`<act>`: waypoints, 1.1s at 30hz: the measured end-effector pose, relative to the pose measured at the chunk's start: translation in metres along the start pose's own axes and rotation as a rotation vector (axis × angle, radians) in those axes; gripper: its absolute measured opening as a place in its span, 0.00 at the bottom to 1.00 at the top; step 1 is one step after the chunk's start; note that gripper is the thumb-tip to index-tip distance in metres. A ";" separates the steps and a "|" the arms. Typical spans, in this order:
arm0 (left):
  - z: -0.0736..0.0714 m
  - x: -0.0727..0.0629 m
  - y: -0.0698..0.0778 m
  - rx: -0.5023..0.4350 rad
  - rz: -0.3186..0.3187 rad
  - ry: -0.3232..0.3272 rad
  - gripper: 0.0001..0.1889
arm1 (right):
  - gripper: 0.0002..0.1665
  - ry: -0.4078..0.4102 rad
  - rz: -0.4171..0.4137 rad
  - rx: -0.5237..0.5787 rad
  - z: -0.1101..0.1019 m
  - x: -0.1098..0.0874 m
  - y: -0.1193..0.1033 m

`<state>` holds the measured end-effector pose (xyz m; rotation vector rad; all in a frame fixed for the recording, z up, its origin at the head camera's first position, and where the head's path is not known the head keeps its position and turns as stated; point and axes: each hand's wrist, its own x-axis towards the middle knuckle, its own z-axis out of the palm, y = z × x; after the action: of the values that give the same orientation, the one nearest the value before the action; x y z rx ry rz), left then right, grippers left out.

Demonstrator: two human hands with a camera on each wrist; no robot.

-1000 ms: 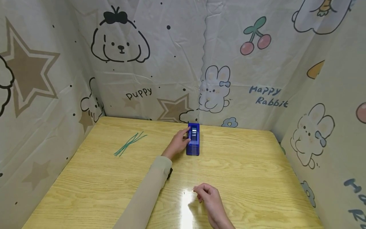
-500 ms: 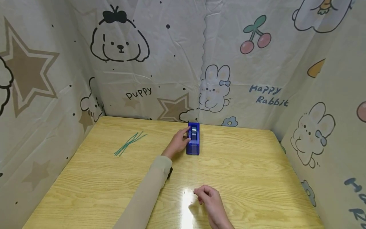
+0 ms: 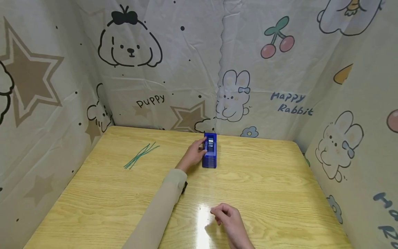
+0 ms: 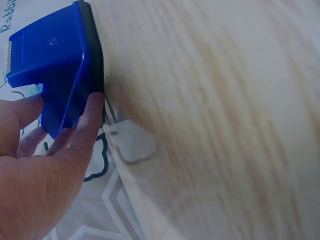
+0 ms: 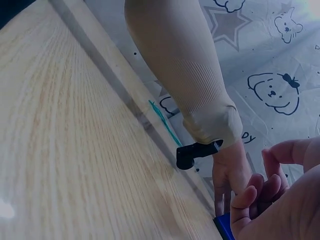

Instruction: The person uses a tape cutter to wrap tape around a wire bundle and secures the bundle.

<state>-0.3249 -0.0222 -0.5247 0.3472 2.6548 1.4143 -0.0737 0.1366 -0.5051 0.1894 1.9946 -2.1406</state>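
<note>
A blue tape dispenser [image 3: 209, 159] stands near the far edge of the table, its dark base down. My left hand [image 3: 192, 154] holds it from its left side; in the left wrist view the thumb lies near the notch and the fingers lie along the lower body. Nearer the front, in line with the dispenser, my right hand [image 3: 229, 218] has thumb and index fingertip together, the other fingers curled. It seems to pinch the end of a clear tape strip [image 3: 211, 185], which is barely visible against the wood.
Several thin green strands [image 3: 138, 158] lie crossed on the wooden table [image 3: 280, 193], left of the dispenser. Printed cloth walls [image 3: 174, 79] enclose the back and sides. My left sleeve [image 3: 160, 211] crosses the table's front, with a black device [image 5: 192, 154] at its wrist.
My right hand has drawn slightly back toward the table's front edge, away from the dispenser. My left hand and the dispenser have stayed in place.
</note>
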 end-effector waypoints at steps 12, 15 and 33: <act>-0.001 0.000 0.001 0.002 -0.001 -0.004 0.34 | 0.09 -0.025 0.022 -0.013 0.000 -0.001 0.002; -0.001 0.000 0.001 0.004 0.003 -0.003 0.33 | 0.09 -0.039 0.021 -0.013 0.000 0.000 0.006; 0.000 0.000 -0.001 0.004 0.007 -0.003 0.33 | 0.14 -0.009 0.046 -0.041 -0.001 0.002 0.020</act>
<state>-0.3247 -0.0229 -0.5253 0.3595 2.6566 1.4096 -0.0708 0.1364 -0.5247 0.2173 2.0075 -2.0671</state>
